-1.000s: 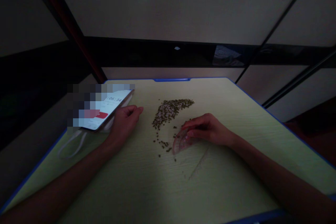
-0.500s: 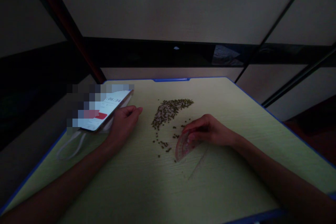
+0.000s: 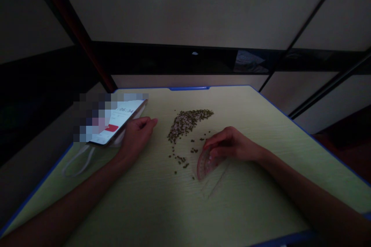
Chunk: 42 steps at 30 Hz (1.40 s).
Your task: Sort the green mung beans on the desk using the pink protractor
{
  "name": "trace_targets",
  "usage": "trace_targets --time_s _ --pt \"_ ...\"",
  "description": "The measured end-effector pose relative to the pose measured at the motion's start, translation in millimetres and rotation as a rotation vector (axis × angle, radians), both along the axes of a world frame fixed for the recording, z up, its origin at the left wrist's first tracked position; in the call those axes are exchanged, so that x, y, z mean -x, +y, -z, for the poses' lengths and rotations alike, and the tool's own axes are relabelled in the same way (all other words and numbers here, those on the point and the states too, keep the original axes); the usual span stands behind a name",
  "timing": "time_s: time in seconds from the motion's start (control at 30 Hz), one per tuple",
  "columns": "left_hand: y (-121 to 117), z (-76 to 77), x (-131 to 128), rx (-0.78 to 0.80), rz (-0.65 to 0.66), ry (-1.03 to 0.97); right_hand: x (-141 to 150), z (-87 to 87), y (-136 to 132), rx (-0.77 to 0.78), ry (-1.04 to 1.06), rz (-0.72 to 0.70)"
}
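Note:
Between the thumb and fingers of my right hand [image 3: 232, 144] is a clear protractor [image 3: 204, 165], its curved edge turned left and resting close to the table. A curved pile of small greenish-brown beans or seeds [image 3: 184, 121] lies beyond it, too small to name surely. Several loose ones [image 3: 182, 159] are scattered between the pile and the protractor. My left hand [image 3: 138, 133] rests on the table left of the pile with its fingers curled in; whether anything is inside them is hidden. It lies against the right side of a phone [image 3: 116, 119].
The phone leans with its lit screen up, partly pixelated, and a white strap loop [image 3: 78, 166] hangs from its support. A pale table [image 3: 150, 204] with a blue rim carries everything. Faint line marks [image 3: 217, 181] show near the protractor. Cabinet panels [image 3: 188, 7] stand behind.
My right hand has drawn the protractor slightly right and toward me, away from the loose pieces. My left hand and the pile stay where they were.

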<state>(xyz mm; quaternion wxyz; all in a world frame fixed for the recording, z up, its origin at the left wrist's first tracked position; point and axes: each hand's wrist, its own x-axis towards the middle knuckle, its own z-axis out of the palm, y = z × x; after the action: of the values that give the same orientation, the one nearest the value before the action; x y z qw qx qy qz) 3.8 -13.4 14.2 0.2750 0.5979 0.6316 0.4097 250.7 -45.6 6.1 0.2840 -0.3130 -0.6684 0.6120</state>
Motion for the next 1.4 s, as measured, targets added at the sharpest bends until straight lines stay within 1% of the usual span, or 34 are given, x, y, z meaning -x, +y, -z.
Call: trace_targets --time_s 0.1,0.17,0.33,0.47,0.53,0.7,0.9,1.0,1.07,1.17,1.23,1.33,1.4 --pt "-0.9 -0.7 -0.3 -0.002 0.001 0.007 3.5 6.3 0.9 0.042 0.075 0.096" --pt "-1.3 -1.0 -0.5 -0.008 0.006 0.007 6.4 8.6 1.4 0.007 0.062 0.116" --pt "0.0 -0.5 0.0 -0.002 0.003 -0.005 9.9 7.0 1.9 -0.154 -0.047 0.106" --pt "1.3 0.3 0.8 0.012 -0.004 -0.01 10.2 3.5 1.6 -0.191 -0.065 0.073" --pt "1.4 0.4 0.9 0.017 -0.002 -0.005 10.0 2.1 1.5 -0.188 -0.07 0.055" --pt "0.1 -0.7 0.4 0.015 0.004 0.008 6.6 1.0 1.6 -0.121 -0.058 0.015" --pt "-2.3 -2.5 -1.4 -0.015 0.024 -0.009 1.8 -2.2 -0.2 -0.109 -0.063 -0.036" --pt "-2.4 -2.6 -1.5 -0.019 0.025 -0.01 3.3 -3.4 -2.8 -0.087 -0.06 -0.058" --pt "-2.1 -2.6 -1.2 -0.015 0.017 -0.008 6.1 -3.4 -4.9 -0.103 -0.076 -0.059" --pt "-1.7 -2.3 -1.0 -0.001 0.006 -0.009 11.3 -2.2 -7.6 -0.159 -0.103 -0.025" --pt "-1.6 -2.1 -1.1 -0.001 0.007 -0.007 13.5 -0.5 -8.5 -0.168 -0.11 0.017" --pt "-1.6 -1.6 -1.2 0.004 0.003 -0.006 13.0 3.4 -7.8 -0.131 -0.091 0.103" --pt "-1.4 -1.2 -0.9 0.012 -0.001 -0.009 10.8 6.0 -6.4 -0.077 -0.055 0.149"
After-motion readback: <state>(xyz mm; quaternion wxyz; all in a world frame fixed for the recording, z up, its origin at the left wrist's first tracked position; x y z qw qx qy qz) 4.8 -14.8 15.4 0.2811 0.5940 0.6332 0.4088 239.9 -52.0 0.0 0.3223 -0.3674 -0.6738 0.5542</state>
